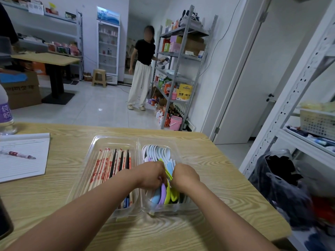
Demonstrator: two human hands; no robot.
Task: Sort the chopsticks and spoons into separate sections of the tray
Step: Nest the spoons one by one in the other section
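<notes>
white walls (223,51), pale tiled floor (101,109) gleamed, glass-door fridge (108,46) stood upper centre, metal shelving (178,69) right of it, wooden table (45,58) upper left

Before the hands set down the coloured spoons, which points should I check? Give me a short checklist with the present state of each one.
1. Chopsticks all in the left section of the tray: ok.
2. White spoons stacked at the far end of the right section: ok.
3. Left hand and right hand both grip the coloured spoons: ok.
4. Coloured spoons over the right section, not the chopstick side: ok.
5. No chopstick hidden under the spoons: cannot tell.
6. Tray fully on the table: ok.
</notes>
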